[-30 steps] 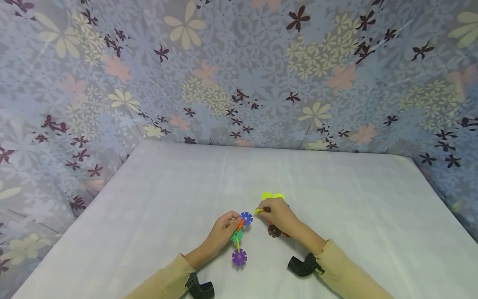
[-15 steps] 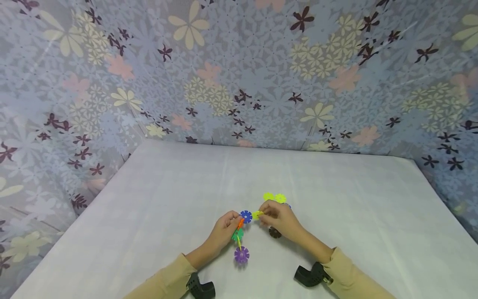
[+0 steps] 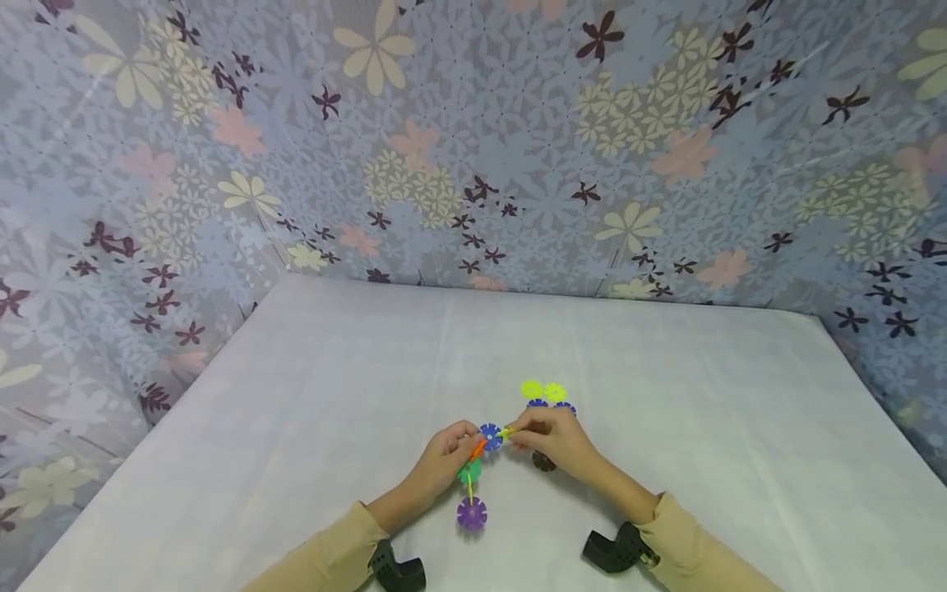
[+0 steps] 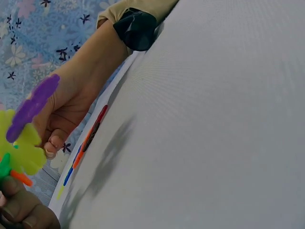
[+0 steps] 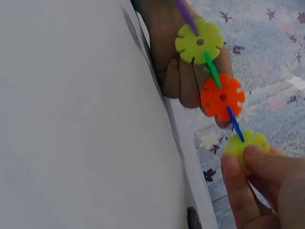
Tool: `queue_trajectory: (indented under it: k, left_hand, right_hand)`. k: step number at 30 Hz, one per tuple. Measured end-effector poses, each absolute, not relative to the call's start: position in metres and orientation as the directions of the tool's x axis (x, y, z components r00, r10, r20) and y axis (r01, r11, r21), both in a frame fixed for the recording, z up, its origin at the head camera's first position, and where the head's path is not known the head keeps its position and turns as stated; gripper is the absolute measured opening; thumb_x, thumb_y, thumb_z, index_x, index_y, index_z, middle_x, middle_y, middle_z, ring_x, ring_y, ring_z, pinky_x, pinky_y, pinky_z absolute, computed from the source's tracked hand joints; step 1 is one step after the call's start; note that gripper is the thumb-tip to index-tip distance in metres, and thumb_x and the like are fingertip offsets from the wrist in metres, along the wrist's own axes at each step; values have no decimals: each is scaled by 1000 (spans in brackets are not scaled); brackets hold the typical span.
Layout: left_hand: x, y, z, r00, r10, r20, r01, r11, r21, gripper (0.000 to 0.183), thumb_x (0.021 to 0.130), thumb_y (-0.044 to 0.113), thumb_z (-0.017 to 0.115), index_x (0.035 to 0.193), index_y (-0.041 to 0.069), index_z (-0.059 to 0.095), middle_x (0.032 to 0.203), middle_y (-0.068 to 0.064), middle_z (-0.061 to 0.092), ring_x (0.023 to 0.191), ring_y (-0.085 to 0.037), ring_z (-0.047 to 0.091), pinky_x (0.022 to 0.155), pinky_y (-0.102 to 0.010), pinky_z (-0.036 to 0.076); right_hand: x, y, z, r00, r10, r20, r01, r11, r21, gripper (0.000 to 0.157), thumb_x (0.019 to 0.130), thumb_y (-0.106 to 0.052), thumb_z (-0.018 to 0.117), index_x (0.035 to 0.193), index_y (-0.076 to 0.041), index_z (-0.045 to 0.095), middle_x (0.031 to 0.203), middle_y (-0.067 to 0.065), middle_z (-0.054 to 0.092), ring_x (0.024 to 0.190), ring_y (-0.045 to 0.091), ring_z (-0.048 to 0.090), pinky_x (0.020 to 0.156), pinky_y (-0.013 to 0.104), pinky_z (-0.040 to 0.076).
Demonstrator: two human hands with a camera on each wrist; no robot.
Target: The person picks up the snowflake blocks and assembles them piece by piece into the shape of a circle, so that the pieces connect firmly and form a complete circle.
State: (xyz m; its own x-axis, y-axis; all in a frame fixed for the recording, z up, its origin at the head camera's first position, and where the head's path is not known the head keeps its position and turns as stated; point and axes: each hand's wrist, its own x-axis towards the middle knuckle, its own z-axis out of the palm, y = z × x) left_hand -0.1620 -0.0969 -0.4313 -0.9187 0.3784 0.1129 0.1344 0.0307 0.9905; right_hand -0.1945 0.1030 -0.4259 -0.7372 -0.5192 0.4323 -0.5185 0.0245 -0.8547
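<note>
A chain of slotted plastic discs hangs between my hands. My left hand grips it near the orange disc and green disc. Below them dangle a yellow disc and, at the end, a purple disc. At the chain's upper end is a blue disc, seen edge-on in the right wrist view. My right hand pinches another yellow disc between thumb and fingers, its edge right at the blue disc's rim.
Behind my right hand a second group of joined discs lies on the white table. It shows two yellow discs, blue discs and a brown disc, partly hidden by the hand. A flower-patterned cloth rises behind the table.
My right hand has brought the yellow disc left from apart to the blue disc's rim, and its fingers have shifted on it. My left hand keeps its grip; the purple end has swung slightly.
</note>
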Motion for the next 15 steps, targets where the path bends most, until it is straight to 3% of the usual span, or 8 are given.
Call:
queue_trajectory:
  k: [6,15]
  left_hand:
    - [-157,-98,-429,-911,387,144,176,47,983,14,92,-1,44,88,-14,48,54,3,39,46,-3,36,45,-15,31]
    - [-160,-95,-427,-937,348,34,33,-10,999,18,94,3,43,91,-14,47,54,2,42,41,-5,35,40,-17,29]
  right_hand:
    - [-192,102,-427,-714,-537,449,-523,-17,-852,7,77,17,58,82,12,61,74,24,60,60,35,58,48,40,47]
    - [-187,98,-423,-806,-490,331,-411,61,-910,5,79,12,59,83,9,57,75,22,59,65,37,58,55,39,49]
